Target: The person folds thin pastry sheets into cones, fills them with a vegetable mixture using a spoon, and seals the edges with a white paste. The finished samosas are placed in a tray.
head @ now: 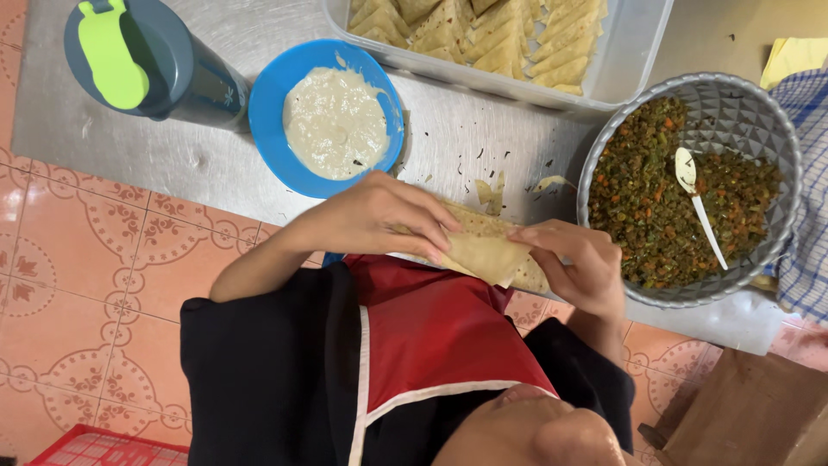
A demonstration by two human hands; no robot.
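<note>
2 hands' fingers (431, 226) pinch 1 thin, pale, brown-speckled pastry sheet (487, 250), folded over.

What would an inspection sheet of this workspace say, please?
Surface: steel table, with pastry scraps on it.
Job's things: pastry sheet at the table edge; blue bowl of pale paste; grey bowl of chopped filling with white spoon; clear tub of folded triangles.
Clutter: lidded tumbler; checked cloth.
Hands: left hand and right hand both grip the sheet.
Cables: nothing seen.
Surroundings: tiled floor, red crate, wooden stool.
</note>
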